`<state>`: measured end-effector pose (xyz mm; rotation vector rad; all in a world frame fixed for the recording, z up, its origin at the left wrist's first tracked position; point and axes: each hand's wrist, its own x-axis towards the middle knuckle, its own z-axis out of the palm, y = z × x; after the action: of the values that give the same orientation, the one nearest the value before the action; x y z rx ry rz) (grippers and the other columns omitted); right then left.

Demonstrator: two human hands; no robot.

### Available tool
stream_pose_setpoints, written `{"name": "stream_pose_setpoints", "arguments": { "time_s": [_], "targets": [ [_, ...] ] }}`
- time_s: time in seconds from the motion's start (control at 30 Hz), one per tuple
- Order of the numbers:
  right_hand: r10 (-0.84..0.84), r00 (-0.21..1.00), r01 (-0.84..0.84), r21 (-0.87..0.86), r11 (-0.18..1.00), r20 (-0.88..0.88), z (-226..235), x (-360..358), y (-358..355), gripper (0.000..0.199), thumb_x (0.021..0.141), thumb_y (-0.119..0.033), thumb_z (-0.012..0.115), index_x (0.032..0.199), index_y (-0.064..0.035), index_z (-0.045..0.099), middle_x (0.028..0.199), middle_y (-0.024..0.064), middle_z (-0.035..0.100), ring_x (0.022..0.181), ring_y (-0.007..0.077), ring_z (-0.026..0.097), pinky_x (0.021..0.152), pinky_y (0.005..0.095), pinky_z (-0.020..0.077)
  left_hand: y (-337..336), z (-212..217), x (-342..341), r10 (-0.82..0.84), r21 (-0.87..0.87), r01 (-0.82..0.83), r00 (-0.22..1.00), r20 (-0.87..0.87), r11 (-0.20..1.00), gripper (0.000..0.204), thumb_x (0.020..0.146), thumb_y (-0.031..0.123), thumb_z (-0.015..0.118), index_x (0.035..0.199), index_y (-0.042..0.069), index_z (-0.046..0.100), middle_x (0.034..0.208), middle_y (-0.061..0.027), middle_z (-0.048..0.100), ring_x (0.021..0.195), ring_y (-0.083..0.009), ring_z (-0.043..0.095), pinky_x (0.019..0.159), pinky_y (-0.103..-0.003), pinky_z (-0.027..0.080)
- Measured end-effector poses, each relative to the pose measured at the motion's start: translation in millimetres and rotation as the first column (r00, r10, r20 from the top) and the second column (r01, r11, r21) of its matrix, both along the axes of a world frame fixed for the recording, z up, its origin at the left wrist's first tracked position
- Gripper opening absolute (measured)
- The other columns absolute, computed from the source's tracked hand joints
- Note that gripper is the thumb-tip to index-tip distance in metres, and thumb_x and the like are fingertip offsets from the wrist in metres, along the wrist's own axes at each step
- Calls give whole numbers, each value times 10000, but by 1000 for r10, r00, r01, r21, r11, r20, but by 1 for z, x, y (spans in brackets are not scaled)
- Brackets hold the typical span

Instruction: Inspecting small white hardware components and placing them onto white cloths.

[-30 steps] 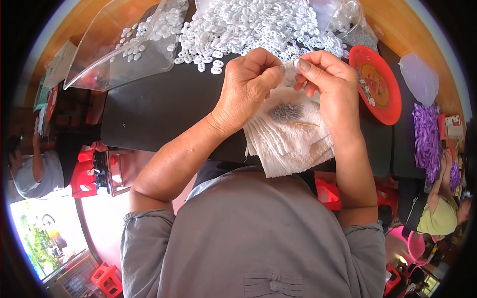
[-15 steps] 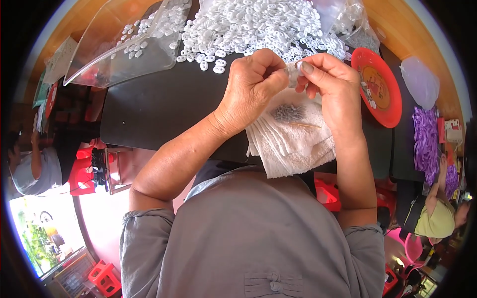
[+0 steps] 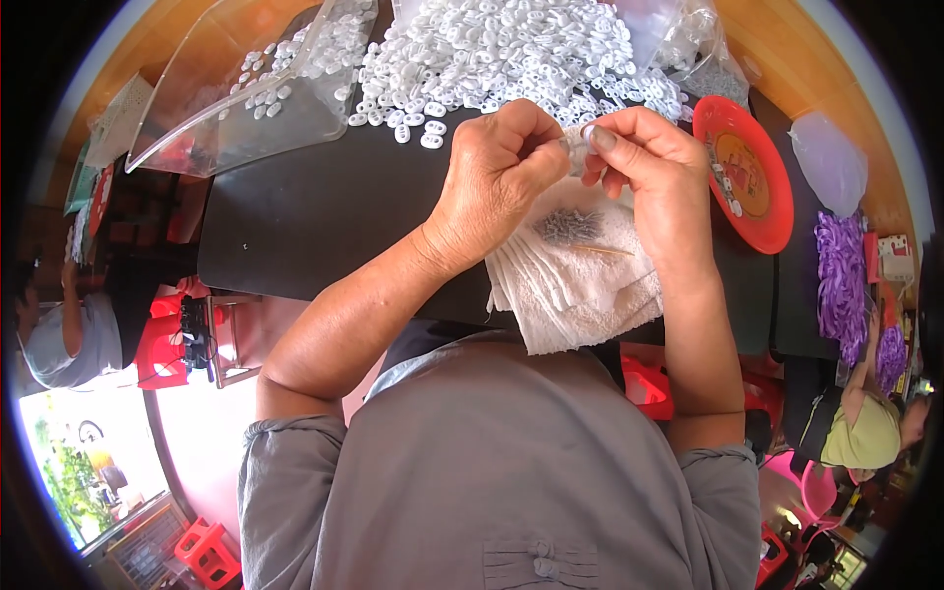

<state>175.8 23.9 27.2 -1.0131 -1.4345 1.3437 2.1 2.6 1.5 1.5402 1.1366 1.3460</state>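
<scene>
Above a folded cream towel (image 3: 580, 310), my two hands meet with their fingertips pinched together. My right hand (image 3: 661, 169) grips a small white plastic piece (image 3: 589, 132) between thumb and forefinger. Curled close beside it, my left hand (image 3: 500, 182) is closed, and what its fingertips hold is hidden or too small to name. On the towel lie a little heap of fine grey metal bits (image 3: 570, 227) and a thin wooden stick (image 3: 603, 249). Just beyond the hands spreads a large pile of white oval pieces with holes (image 3: 492, 59).
A clear plastic bin (image 3: 187, 152) with more white pieces lies tipped at the left of the black table (image 3: 295, 231). To the right are a red plate (image 3: 779, 206) holding a few pieces, a clear bag (image 3: 713, 59) and purple ribbons (image 3: 842, 285). Other people sit at both sides.
Both hands keep the same pinch at nearly the same spot. Only a slight shift of the hands and the whole view shows.
</scene>
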Motion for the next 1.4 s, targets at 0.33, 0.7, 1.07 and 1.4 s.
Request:
{"name": "stream_pose_setpoints", "arguments": {
  "time_s": [0.33, 0.7, 1.07, 1.4],
  "targets": [
    [-5, 999, 4, -6, 1000, -43, -2, 1, 1, 133, 894, -94, 628, 954, 21, 658, 787, 50, 657, 650, 117, 606, 561, 208, 399, -1, 2, 1, 15, -20, -14, 999, 29, 1000, 96, 860, 92, 617, 849, -3, 609, 688, 10, 579, 572, -39, 488, 525, -202, 416],
    [6, 1000, -5, 48, 999, -27, -2, -2, -1, 132, 892, -100, 632, 945, 18, 659, 777, 43, 651, 660, 113, 603, 565, 209, 400, -1, 2, 1, 1, -27, 1, 999, 51, 1000, 101, 858, 95, 620, 871, -5, 618, 687, 7, 583, 562, -40, 489, 515, -202, 415],
    [-14, 1000, 14, 40, 999, 0, -2, -5, -3, 128, 889, -119, 640, 906, 7, 655, 756, 22, 631, 658, 97, 589, 574, 210, 395, -2, 10, 3, -37, -120, 50, 993, 109, 992, 119, 888, 89, 623, 870, -27, 607, 716, -30, 594, 592, -71, 515, 532, -230, 445],
    [-39, 998, 40, 15, 999, -42, -3, -4, -3, 146, 894, -138, 640, 910, 8, 648, 760, 25, 621, 648, 104, 582, 579, 211, 390, 1, 7, 4, -79, -202, 124, 973, 217, 972, 100, 914, 86, 609, 903, -14, 606, 700, -6, 571, 578, -52, 513, 500, -208, 431]
  ]
}}
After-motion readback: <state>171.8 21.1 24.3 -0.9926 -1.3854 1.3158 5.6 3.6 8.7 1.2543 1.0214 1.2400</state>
